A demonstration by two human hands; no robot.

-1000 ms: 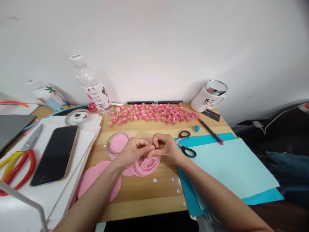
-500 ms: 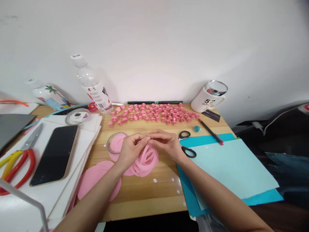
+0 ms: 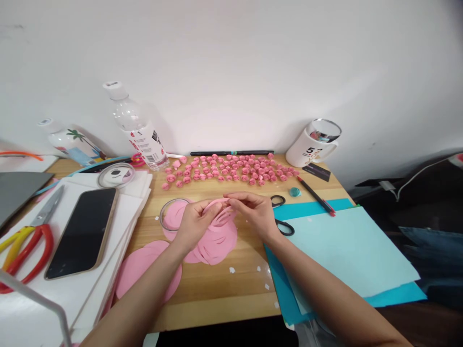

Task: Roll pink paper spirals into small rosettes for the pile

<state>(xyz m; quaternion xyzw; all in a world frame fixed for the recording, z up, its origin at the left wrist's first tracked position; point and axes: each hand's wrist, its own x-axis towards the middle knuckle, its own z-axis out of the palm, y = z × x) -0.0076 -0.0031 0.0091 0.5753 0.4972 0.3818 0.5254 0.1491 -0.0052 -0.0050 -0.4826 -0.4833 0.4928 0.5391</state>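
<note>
My left hand and my right hand meet over the middle of the wooden desk. Both pinch the outer end of a pink paper spiral, lifting it off a pile of pink paper circles. The fingers of both hands are closed on the strip. Several small rolled pink paper roses lie in rows behind the hands. A round glass lid lies just left of my left hand.
Black scissors lie right of my right hand, on teal paper sheets. A white mug, red pen, water bottle, phone on white sheets and red-handled scissors surround the spot.
The hands rose slightly and moved away from me, drawing the spiral's outer strip up from the pile. The right fingers stretched out along the strip.
</note>
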